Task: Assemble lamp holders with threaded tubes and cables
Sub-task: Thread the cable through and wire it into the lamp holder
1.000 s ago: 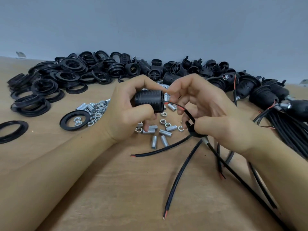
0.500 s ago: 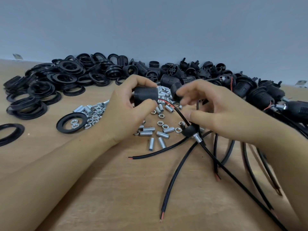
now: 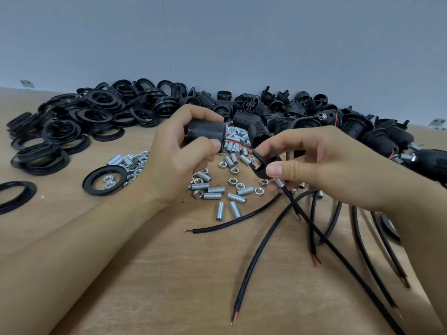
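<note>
While the left hand (image 3: 176, 163) grips a ribbed black socket (image 3: 206, 131) above the bench's middle, the right hand (image 3: 321, 165) pinches a small black cap (image 3: 264, 165) threaded on a cable (image 3: 338, 252). Both plastic parts look light and rigid; the cable is limp, best held by the cap, near its metal tube (image 3: 280, 183).

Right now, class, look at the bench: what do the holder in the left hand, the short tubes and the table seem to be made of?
Holder: matt black plastic, probably; dull sheen, moulded ribs.
Tubes: bright metal, likely plated steel; silvery, threaded.
Table: wood or wood-look board; tan grain, matt.
</note>
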### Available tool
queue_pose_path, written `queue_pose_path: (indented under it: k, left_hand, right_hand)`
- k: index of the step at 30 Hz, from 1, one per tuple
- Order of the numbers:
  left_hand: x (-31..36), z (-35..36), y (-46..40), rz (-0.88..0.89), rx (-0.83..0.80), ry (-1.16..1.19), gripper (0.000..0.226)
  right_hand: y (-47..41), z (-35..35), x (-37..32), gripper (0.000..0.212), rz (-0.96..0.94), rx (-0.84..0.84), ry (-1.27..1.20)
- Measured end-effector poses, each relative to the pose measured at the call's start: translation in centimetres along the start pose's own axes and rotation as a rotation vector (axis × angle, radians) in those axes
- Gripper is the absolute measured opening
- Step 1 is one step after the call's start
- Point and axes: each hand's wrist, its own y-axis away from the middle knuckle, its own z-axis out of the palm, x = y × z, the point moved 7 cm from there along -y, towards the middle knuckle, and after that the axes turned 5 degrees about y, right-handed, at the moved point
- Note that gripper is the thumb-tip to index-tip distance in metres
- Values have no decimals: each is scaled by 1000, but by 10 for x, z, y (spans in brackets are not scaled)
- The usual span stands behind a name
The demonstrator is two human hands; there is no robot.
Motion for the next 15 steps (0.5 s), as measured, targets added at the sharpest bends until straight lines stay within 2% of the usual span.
queue_pose_path:
  k: [5, 9, 12, 15]
  left_hand:
    - [1, 8, 3, -21, -54, 42, 25]
    - [-2, 4, 1, -64, 38, 40, 24]
    - [-4, 7, 1, -73, 20, 51, 29]
    - [-5, 12, 2, -77, -31, 100, 25]
  right_hand:
    - [-4, 11, -3, 35, -19, 8, -164]
    - [-6, 17, -3, 22, -10, 6, -324]
    - [-8, 17, -4, 20, -33, 74, -310]
    - [-9, 19, -7, 22, -63, 115, -277]
